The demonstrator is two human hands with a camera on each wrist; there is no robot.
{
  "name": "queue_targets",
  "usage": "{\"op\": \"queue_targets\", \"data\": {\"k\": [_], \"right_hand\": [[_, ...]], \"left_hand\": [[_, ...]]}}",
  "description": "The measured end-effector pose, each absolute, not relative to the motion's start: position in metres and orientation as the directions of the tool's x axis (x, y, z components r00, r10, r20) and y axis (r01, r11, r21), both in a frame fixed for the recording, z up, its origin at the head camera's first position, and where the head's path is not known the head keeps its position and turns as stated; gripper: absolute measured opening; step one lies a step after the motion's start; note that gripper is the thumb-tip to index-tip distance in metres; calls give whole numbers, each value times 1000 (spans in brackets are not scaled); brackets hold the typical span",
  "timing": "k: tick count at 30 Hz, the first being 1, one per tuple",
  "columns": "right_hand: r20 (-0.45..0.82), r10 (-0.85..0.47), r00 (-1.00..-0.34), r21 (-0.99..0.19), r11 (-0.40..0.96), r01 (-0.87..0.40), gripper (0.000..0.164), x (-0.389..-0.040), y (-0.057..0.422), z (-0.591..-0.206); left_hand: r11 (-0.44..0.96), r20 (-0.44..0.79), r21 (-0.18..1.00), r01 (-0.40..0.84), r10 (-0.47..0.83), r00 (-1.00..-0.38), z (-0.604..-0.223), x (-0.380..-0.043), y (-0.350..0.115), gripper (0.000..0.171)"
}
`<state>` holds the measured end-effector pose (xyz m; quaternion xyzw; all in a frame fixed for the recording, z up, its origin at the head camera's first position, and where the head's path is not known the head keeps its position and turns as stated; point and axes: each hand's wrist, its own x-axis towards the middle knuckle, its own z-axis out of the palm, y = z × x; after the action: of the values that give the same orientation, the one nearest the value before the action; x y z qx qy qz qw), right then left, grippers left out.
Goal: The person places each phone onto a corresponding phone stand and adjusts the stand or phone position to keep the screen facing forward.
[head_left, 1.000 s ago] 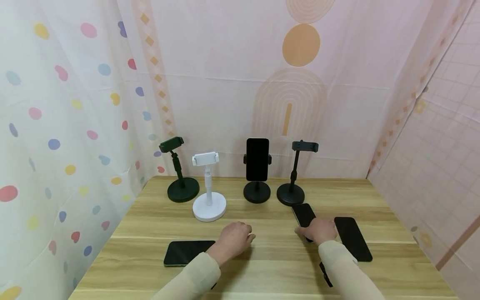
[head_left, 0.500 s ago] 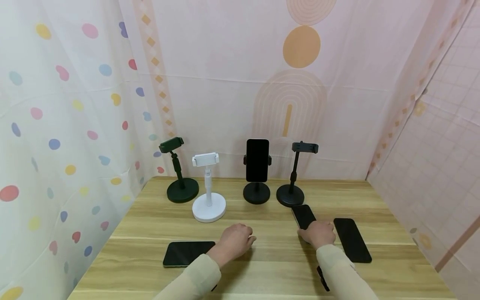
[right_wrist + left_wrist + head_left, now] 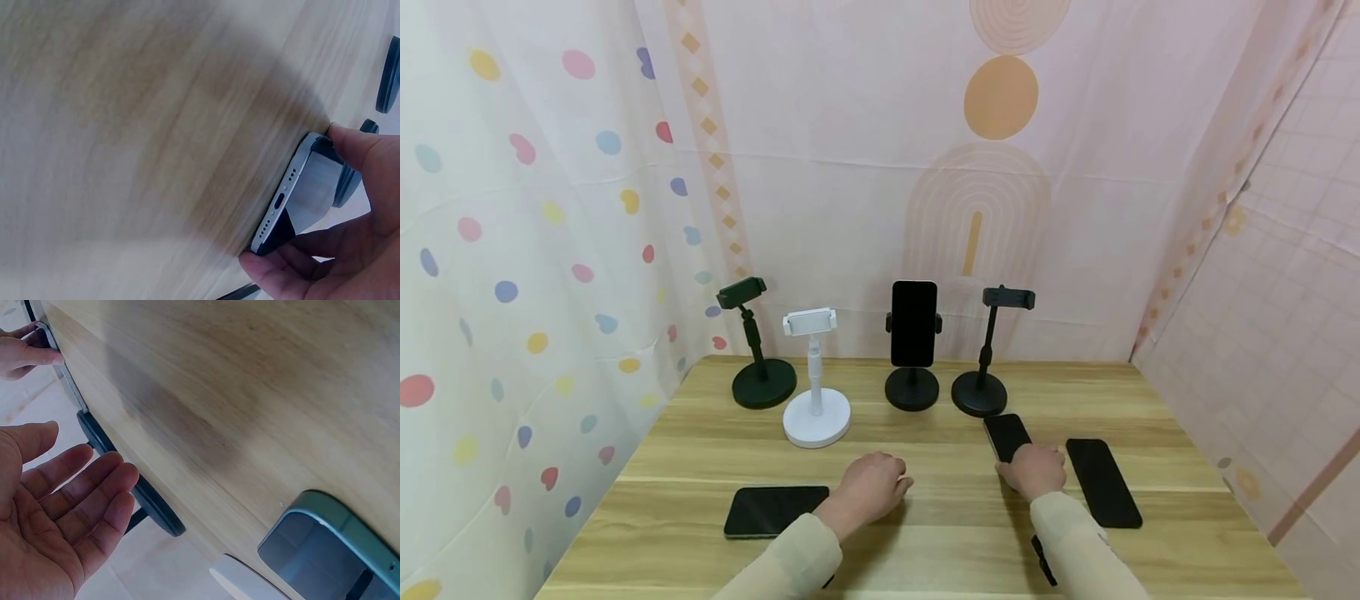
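My right hand (image 3: 1036,471) grips the lower end of a black-screened smartphone (image 3: 1006,435) on the right side of the table. In the right wrist view, its thumb and fingers hold the two long edges, and the silver bottom edge with its charging port (image 3: 279,200) faces the camera. My left hand (image 3: 867,487) is held over the table with nothing in it, fingers loosely bent, palm showing in the left wrist view. Beside that wrist lies another smartphone (image 3: 771,510), green-edged in the left wrist view. A third smartphone (image 3: 1103,482) lies right of my right hand.
Along the back stand a dark green phone stand (image 3: 763,383), a white phone stand (image 3: 817,417), a black stand (image 3: 912,388) holding an upright smartphone (image 3: 913,323), and another black stand (image 3: 979,393) just beyond the gripped phone. Curtains (image 3: 850,208) hang behind the table.
My right hand has shifted slightly left, and the gripped smartphone has turned a little with it. The left hand and the stands hold their places.
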<state>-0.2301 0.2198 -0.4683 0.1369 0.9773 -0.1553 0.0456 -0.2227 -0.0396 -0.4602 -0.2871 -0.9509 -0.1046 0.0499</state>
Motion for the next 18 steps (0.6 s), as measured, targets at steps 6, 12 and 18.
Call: {"op": "queue_targets", "data": {"k": [6,12,18], "right_hand": [[-125,223,-967,-297,921,251,50,-229,222,-468],[-83,185,-979,-303,931,202,45,-231,227,-470],[-88,167,-982,-351,917,188,39,-228,236,-467]], "left_hand": [[817,145,174,550,531,-835,-460,-221,-41,28],[813,168,177,555,531,-831,-460,-222,-41,29],[805,216,154,573,539,-814,-459,-222,-43,27]]}}
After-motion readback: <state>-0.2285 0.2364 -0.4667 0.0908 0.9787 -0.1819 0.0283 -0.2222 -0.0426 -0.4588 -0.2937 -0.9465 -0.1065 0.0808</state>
